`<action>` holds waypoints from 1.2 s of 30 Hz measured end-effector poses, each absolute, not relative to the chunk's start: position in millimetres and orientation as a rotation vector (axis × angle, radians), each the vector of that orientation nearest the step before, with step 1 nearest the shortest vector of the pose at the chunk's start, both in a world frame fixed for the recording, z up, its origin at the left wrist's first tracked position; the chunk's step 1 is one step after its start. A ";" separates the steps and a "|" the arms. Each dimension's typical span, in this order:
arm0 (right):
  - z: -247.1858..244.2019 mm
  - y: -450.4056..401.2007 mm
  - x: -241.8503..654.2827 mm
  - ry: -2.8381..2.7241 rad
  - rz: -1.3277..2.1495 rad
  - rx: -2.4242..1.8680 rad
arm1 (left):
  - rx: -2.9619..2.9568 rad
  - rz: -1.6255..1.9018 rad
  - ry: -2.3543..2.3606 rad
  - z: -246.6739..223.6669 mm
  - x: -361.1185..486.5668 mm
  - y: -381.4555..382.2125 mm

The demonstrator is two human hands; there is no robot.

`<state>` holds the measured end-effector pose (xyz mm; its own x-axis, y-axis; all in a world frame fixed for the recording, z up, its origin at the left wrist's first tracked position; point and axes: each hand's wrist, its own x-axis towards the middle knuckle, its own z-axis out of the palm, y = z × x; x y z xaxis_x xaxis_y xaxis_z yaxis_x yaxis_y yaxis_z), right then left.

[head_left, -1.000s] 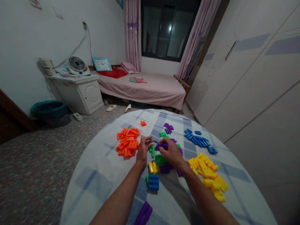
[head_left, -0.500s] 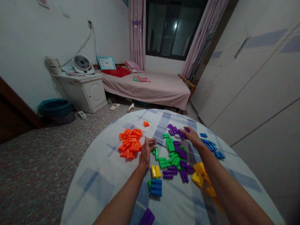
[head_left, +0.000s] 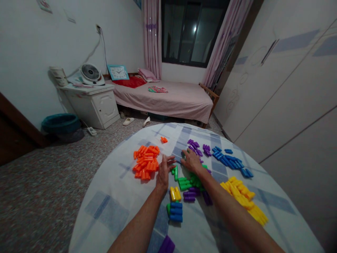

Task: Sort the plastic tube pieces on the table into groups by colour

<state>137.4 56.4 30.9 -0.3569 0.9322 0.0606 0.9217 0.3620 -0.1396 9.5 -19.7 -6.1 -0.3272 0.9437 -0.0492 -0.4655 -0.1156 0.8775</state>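
Right hand moved over green blocks, grip unclear | left hand loosely open, empty, beside orange blocks

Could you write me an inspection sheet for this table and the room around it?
Surface: round table, checked cloth.
Job's things: orange pieces, green pieces, purple pieces, blue pieces, yellow pieces, loosely grouped by colour.
Clutter: slippers on the floor.
Grippers: bare hands; left hand open, right hand over pieces, grip unclear.
Cables: wall cord; power strip on the floor.
Surroundings: bed, fan, bin.
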 end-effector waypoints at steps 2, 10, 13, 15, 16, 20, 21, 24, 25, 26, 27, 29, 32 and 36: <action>30.0 47.8 134.9 -2.526 0.114 -1.610 | 0.671 1.669 1.037 -7.6 9.4 -19.2; 38.0 2.4 146.1 -2.658 0.420 -1.140 | 0.709 1.669 1.050 -9.2 8.6 -19.5; 47.1 1.8 171.1 -2.517 0.436 -1.152 | 0.707 1.661 1.053 -7.3 8.7 -20.1; 51.8 4.6 193.7 -2.431 0.354 -1.308 | 0.711 1.658 1.066 -6.7 8.9 -19.8; 53.3 5.4 204.9 -2.413 0.342 -1.384 | 0.711 1.654 1.072 -6.6 8.9 -19.5; 53.0 -1.5 233.9 -2.436 0.554 -1.530 | 0.694 1.644 1.074 -6.7 9.0 -18.4; 51.8 -5.1 235.7 -2.431 0.609 -1.537 | 0.691 1.642 1.075 -6.7 8.9 -18.3; 47.2 -14.7 232.0 -2.387 0.684 -1.484 | 0.690 1.645 1.074 -6.5 8.5 -18.5; 45.4 -16.5 229.8 -2.368 0.685 -1.448 | 0.692 1.643 1.071 -6.5 8.2 -18.7; 43.5 -17.5 228.0 -2.349 0.679 -1.413 | 0.691 1.642 1.067 -6.5 7.9 -18.9; 41.5 -17.8 227.0 -2.327 0.668 -1.391 | 0.690 1.640 1.064 -6.7 7.6 -18.9; 37.9 -17.0 227.3 -2.270 0.635 -1.399 | 0.683 1.635 1.063 -7.6 7.1 -18.6; 36.2 -13.3 232.0 -2.196 0.616 -1.408 | 0.677 1.638 1.080 -9.6 7.2 -17.0; 47.0 0.0 234.6 -2.077 0.556 -1.388 | 0.666 1.638 1.101 -10.7 7.9 -15.3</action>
